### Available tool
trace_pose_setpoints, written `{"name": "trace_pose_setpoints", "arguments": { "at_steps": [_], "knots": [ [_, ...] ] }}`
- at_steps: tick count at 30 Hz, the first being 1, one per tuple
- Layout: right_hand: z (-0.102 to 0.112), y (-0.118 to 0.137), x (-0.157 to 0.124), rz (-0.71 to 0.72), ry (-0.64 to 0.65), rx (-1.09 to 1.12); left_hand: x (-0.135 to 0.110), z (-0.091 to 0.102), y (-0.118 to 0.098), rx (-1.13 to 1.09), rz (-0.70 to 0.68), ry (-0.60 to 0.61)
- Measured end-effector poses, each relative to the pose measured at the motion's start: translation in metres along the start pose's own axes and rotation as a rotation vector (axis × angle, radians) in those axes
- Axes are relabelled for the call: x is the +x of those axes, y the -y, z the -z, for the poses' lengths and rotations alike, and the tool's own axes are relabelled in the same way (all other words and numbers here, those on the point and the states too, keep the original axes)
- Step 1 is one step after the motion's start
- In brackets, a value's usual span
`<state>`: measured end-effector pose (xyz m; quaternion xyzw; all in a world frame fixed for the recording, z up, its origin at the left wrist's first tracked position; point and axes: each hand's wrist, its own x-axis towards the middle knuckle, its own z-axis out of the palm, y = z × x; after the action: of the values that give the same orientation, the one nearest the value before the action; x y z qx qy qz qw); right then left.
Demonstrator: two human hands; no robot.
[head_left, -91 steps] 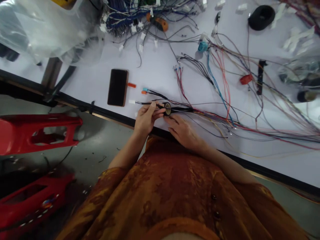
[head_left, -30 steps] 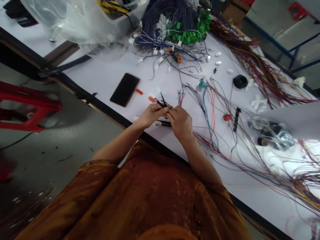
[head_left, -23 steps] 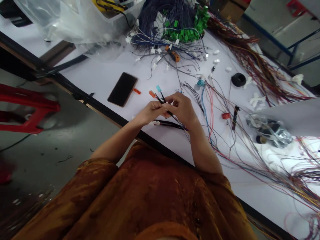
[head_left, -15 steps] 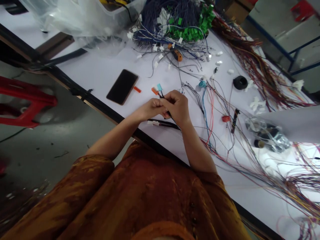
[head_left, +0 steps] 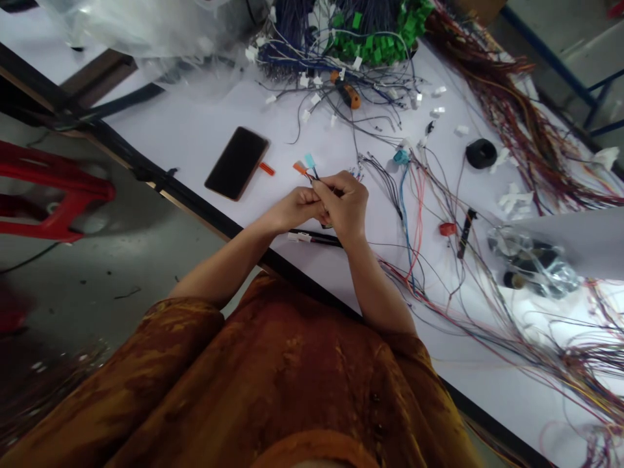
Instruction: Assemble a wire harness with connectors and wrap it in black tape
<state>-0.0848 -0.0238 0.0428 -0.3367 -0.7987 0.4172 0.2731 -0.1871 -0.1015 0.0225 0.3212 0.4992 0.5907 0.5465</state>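
My left hand point(head_left: 299, 209) and my right hand point(head_left: 345, 203) meet over the white table point(head_left: 195, 123), fingers closed on a thin dark wire bundle point(head_left: 316, 174). From its far end stick out an orange connector point(head_left: 299, 168) and a light blue connector point(head_left: 310, 160). My fingers cover the middle of the bundle. Beneath my hands lies a black sleeved cable point(head_left: 325, 240) with a white connector point(head_left: 299, 237). To the left are a phone point(head_left: 237, 162) and a small orange strip point(head_left: 266, 169).
Loose wires point(head_left: 414, 214) and a black tape roll point(head_left: 481, 153) lie to the right. At the back is a pile of dark blue wires with green connectors point(head_left: 390, 42), beside an orange-and-black tool point(head_left: 347, 93). A red stool point(head_left: 53, 195) stands left of the table edge.
My hands stay together on the wire bundle, with small finger movements and the connectors tilting slightly left. The view has shifted a little.
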Motion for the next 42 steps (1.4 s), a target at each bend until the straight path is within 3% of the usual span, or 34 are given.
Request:
{"name": "trace_pose_setpoints", "arguments": {
  "at_steps": [4,7,12,23,28,32,37,42],
  "knots": [
    [0.003,-0.003,0.004,-0.016,0.052,0.009,0.002,-0.003,-0.002,-0.054,0.081,-0.077],
    [0.007,-0.005,0.007,-0.007,0.118,0.0,0.004,0.0,0.0,-0.063,0.099,-0.031],
    [0.008,-0.005,0.008,-0.027,0.054,0.1,0.006,0.005,0.004,-0.051,0.05,0.066],
    [0.002,-0.007,0.007,-0.01,0.089,0.02,0.008,0.004,0.007,-0.055,0.071,0.029],
    [0.018,-0.02,0.006,0.017,0.064,0.093,0.0,0.001,-0.002,0.053,0.07,0.017],
    [0.041,-0.045,0.003,-0.058,-0.01,0.033,-0.008,0.001,-0.001,0.147,0.054,-0.022],
    [0.065,-0.071,-0.011,-0.235,0.195,-0.093,-0.021,0.0,0.009,0.256,0.01,-0.118],
    [0.067,-0.071,-0.022,-0.416,0.42,0.08,-0.03,0.0,0.016,0.311,-0.04,-0.181]
  ]
}}
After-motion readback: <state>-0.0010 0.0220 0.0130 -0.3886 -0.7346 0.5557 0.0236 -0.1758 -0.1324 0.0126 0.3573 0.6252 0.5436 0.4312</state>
